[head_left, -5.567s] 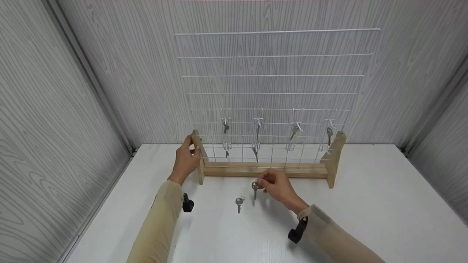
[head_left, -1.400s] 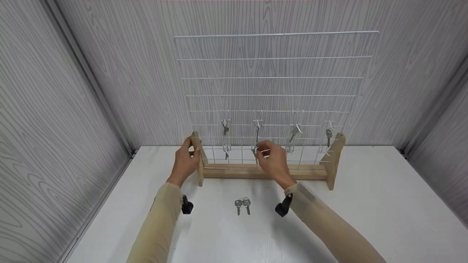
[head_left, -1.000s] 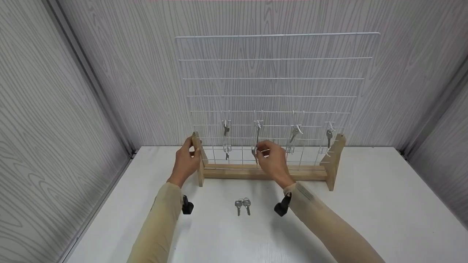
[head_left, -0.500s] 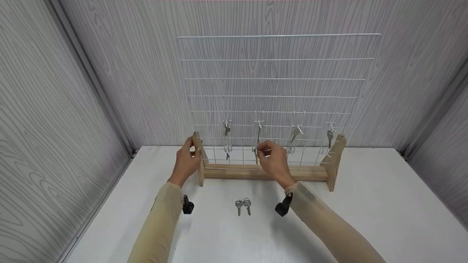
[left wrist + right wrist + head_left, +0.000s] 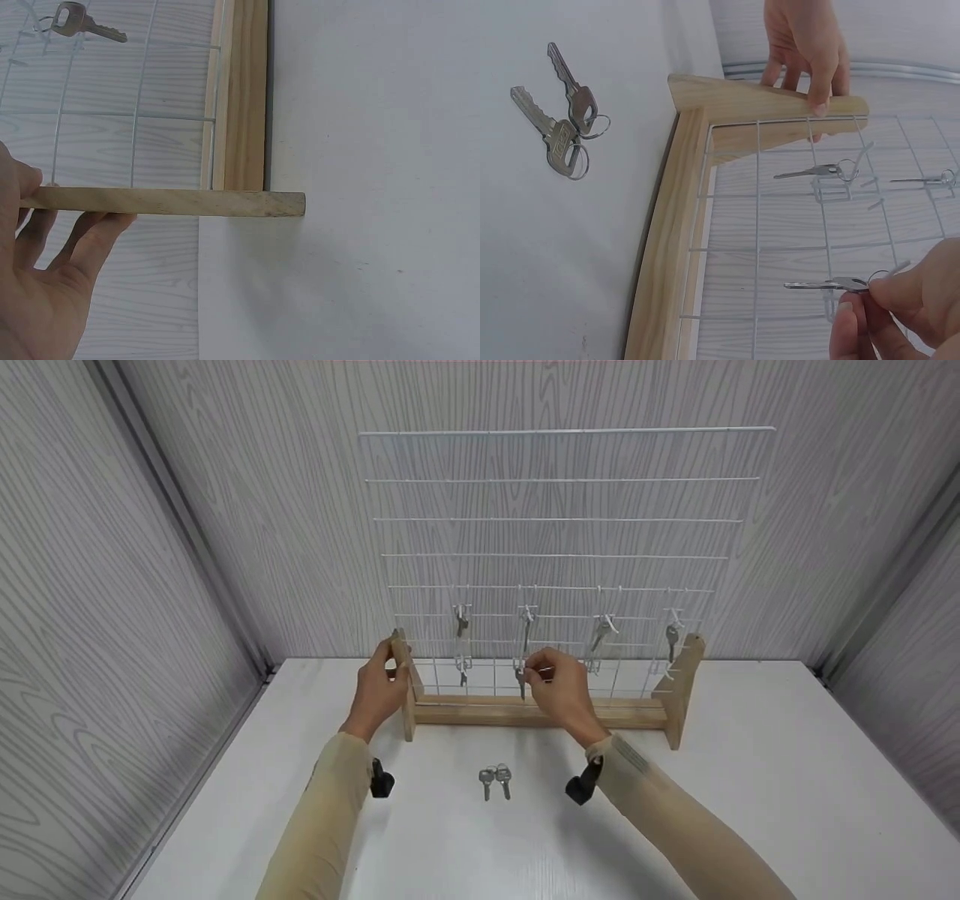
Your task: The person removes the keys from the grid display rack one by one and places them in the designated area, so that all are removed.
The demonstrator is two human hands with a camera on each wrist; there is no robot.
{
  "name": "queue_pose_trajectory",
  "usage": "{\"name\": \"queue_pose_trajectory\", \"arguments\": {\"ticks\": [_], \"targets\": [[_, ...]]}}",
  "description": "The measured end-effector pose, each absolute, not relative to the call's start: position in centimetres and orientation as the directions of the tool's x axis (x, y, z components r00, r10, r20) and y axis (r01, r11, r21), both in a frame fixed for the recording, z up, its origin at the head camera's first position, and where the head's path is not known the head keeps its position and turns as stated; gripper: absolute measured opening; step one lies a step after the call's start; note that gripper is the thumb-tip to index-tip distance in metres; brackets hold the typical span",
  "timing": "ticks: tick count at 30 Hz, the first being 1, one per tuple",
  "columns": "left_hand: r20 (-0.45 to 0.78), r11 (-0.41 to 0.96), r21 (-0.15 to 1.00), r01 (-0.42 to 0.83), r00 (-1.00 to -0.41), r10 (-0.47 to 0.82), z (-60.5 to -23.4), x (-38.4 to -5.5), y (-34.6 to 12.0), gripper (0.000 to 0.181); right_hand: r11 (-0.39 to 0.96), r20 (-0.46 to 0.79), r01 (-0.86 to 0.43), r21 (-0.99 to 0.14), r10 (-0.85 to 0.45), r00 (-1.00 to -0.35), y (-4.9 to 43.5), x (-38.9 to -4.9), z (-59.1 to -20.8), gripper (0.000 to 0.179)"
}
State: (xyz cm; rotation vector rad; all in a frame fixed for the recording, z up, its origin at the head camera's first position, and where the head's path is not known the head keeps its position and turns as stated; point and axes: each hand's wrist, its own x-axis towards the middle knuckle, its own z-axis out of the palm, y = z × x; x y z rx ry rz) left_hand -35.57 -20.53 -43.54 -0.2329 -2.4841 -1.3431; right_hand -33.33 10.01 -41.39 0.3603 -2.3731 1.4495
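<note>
A white wire grid (image 5: 562,520) stands on a wooden base (image 5: 480,714), with keys hanging from its hooks. My left hand (image 5: 379,690) grips the wooden end piece (image 5: 172,202) at the left, thumb on one face and fingers on the other. At the second hook of the lower row, my right hand (image 5: 559,682) pinches a key (image 5: 840,284) near its head and ring; the blade points down toward the base. The hook's tip (image 5: 901,268) shows right beside the ring. Two ringed keys, one (image 5: 487,782) left of the other (image 5: 504,780), lie on the table before the base.
Upper-row hooks carry several keys, among them the far-right key (image 5: 672,636). Another key (image 5: 810,172) hangs at the lower left. The right wooden end piece (image 5: 681,690) stands on the white table (image 5: 780,780). Patterned panels (image 5: 225,510) enclose the back and sides.
Earlier my right hand held a key low over the table; that key now lies beside the other. The right hand has risen to the lower-row key and stays there. My left hand keeps its grip.
</note>
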Motion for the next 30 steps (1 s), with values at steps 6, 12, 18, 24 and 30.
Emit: {"name": "queue_pose_trajectory", "arguments": {"ticks": [6,12,18,24,30], "targets": [[0.338,0.542,0.79,0.286,-0.941,0.005,-43.5,-35.6,-20.5,0.053,0.458,0.397,-0.369,-0.809,-0.038,-0.917,10.1,-32.7,-41.1,0.007],[0.341,0.541,0.788,0.295,-0.94,0.016,-43.6,-35.7,-20.7,0.052,0.457,0.425,-0.403,-0.793,-0.058,-0.903,10.3,-32.0,-40.8,0.006],[0.33,0.54,0.791,0.287,-0.944,0.018,-43.6,-35.8,-20.9,0.054,0.45,0.441,-0.426,-0.785,-0.078,-0.894,10.4,-31.6,-40.8,0.007],[0.308,0.543,0.797,0.264,-0.951,0.011,-43.7,-35.9,-20.8,0.055,0.455,0.476,-0.466,-0.759,-0.101,-0.874,10.9,-30.9,-40.9,0.006],[0.297,0.544,0.8,0.252,-0.955,0.005,-43.4,-35.9,-20.8,0.054,0.427,0.481,-0.478,-0.768,-0.109,-0.87,11.7,-30.1,-41.5,0.007]]}}
